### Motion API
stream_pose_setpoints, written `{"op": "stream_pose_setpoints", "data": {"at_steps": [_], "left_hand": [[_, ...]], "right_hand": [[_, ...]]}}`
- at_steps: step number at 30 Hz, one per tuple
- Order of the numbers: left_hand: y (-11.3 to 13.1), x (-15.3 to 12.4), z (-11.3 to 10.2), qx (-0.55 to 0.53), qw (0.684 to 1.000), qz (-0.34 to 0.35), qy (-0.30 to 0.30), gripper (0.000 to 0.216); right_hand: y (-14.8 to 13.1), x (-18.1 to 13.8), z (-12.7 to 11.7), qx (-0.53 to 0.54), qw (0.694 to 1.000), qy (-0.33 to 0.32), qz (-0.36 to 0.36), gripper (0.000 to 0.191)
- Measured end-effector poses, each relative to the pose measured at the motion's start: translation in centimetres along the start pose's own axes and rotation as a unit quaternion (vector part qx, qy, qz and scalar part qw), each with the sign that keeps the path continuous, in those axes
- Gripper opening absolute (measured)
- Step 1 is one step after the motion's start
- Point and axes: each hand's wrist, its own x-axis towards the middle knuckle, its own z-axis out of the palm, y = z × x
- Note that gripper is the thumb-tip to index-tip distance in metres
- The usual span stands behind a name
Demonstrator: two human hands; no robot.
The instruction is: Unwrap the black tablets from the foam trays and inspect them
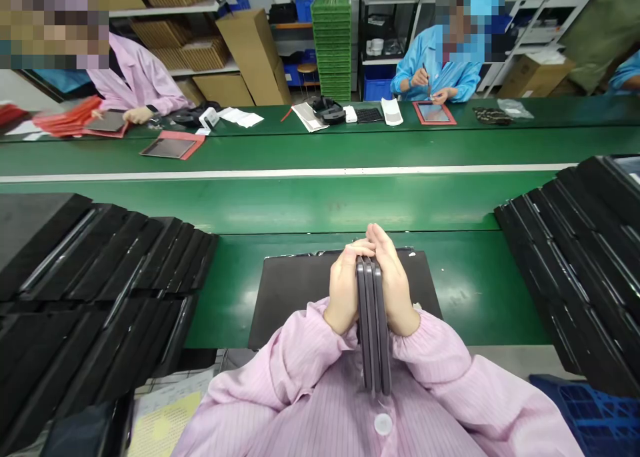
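Note:
Both my hands press together a stack of three thin dark slabs [373, 330] held on edge, upright in front of my chest. My left hand [343, 290] lies flat against the stack's left face, fingers curled over its top. On the right face, my right hand [396, 287] has its fingers extended and meets the left fingertips above. Under my hands a black mat [295, 290] lies on the green bench [325, 207].
Rows of overlapping black flat cases fill the left [95, 290] and right [575, 257] sides. A blue crate [590, 410] sits at lower right. Across the green conveyor, a person in pink [140, 77] and a person in blue [440, 70] work on red-framed tablets [434, 112].

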Motion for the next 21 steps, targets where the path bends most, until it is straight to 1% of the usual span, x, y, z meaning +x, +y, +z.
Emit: {"op": "stream_pose_setpoints", "data": {"at_steps": [2, 5, 8, 11, 13, 15, 18, 21], "left_hand": [[-0.1, 0.7, 0.3, -0.013, 1.000, -0.013, 0.004, 0.045], [-0.1, 2.0, 0.8, -0.016, 0.999, -0.038, 0.000, 0.045], [-0.1, 3.6, 1.2, -0.003, 0.996, -0.087, -0.001, 0.043], [-0.2, 5.2, 1.6, 0.010, 0.990, -0.136, 0.021, 0.043], [-0.2, 6.1, 1.8, 0.023, 0.987, -0.157, 0.038, 0.044], [-0.2, 6.7, 1.9, 0.036, 0.984, -0.168, 0.041, 0.045], [-0.2, 7.3, 2.0, 0.036, 0.984, -0.169, 0.036, 0.045], [-0.5, 7.7, 1.7, 0.050, 0.984, -0.168, 0.023, 0.046]], "right_hand": [[-0.1, 0.7, -0.1, -0.001, 1.000, -0.003, 0.002, 0.051], [-0.2, 2.1, -0.3, -0.048, 0.999, -0.005, -0.008, 0.044], [-0.3, 3.9, -0.3, -0.083, 0.996, 0.001, -0.007, 0.039], [0.0, 5.8, 0.0, -0.055, 0.998, 0.029, 0.028, 0.040], [0.3, 6.9, 0.2, -0.040, 0.997, 0.047, 0.048, 0.039], [0.6, 7.7, 0.2, -0.050, 0.996, 0.052, 0.050, 0.038], [0.5, 8.1, 0.2, -0.080, 0.996, 0.038, 0.033, 0.036], [0.2, 8.3, 0.3, -0.081, 0.996, 0.026, 0.029, 0.036]]}}
